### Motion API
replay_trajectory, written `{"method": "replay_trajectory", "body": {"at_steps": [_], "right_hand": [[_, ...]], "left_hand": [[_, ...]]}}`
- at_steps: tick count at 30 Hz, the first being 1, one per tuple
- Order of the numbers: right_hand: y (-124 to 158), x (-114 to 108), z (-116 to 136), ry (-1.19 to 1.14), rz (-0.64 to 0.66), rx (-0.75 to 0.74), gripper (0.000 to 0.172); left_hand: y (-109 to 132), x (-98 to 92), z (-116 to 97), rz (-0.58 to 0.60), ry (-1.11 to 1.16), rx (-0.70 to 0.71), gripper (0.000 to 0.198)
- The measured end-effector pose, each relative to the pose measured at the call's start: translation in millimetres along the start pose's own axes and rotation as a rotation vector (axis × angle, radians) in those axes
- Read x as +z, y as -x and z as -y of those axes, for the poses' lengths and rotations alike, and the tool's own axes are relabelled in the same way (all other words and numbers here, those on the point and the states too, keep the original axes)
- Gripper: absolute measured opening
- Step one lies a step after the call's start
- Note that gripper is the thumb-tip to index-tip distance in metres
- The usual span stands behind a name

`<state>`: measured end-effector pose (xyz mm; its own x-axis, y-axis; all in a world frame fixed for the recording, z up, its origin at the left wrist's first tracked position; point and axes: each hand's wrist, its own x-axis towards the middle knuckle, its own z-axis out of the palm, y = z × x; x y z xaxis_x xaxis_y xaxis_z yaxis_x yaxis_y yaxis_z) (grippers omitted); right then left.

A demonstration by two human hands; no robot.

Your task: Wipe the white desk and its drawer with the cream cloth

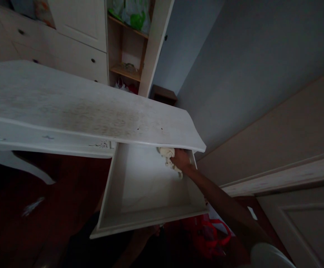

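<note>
My right hand (181,160) is inside the pulled-out white drawer (150,219), near its back right corner. Its fingers are closed on a bunched cream cloth (167,153), and part of the cloth hangs down onto the drawer bottom. Low in the view, my left hand (156,229) is at the underside of the drawer's front edge, mostly hidden in shadow. Whether its fingers grip the drawer front is not clear. The drawer belongs to a white table (164,115) whose top has a broad brown worn patch.
Behind the table stands a white cabinet (78,18) with an open door (157,44) and bags on its shelves. A grey wall (248,74) closes off the right side. A red bag (206,234) lies on the dark floor under the drawer's right side.
</note>
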<state>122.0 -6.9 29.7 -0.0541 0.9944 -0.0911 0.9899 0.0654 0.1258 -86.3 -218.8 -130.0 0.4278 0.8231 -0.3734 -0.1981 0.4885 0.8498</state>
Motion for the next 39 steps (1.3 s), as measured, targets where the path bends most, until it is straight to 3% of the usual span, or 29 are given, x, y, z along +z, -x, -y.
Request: {"method": "replay_trajectory", "body": {"at_steps": [4, 9, 15, 20, 25, 33, 39], "right_hand": [[1.1, -2.1, 26.7, -0.068, -0.097, 0.094, 0.053], [-7.1, -2.7, 83.2, -0.173, -0.143, 0.001, 0.049], [-19.2, -3.3, 150.8, -0.257, -0.219, -0.146, 0.052], [-24.3, -7.4, 184.4, -0.3, -0.275, -0.295, 0.044], [-7.6, -7.1, 183.3, -0.3, -0.221, -0.488, 0.036], [76.1, 2.8, 164.6, -0.16, -0.067, -1.065, 0.02], [91.5, -14.7, 134.9, -0.176, 0.153, -1.043, 0.032]], "left_hand": [[-9.8, 4.4, 3.7, 0.002, -0.031, -0.066, 0.048], [-17.2, 6.3, 16.7, -0.008, -0.034, -0.074, 0.053], [0.4, -2.9, 9.6, 0.079, 0.06, 0.06, 0.056], [-3.2, -6.2, 9.7, 0.089, -0.012, 0.06, 0.057], [-10.0, -4.6, 16.2, 0.037, -0.106, 0.003, 0.058], [2.4, 1.2, -4.3, -0.008, 0.038, 0.015, 0.062], [0.4, 5.3, -6.4, -0.037, 0.103, 0.013, 0.065]]}}
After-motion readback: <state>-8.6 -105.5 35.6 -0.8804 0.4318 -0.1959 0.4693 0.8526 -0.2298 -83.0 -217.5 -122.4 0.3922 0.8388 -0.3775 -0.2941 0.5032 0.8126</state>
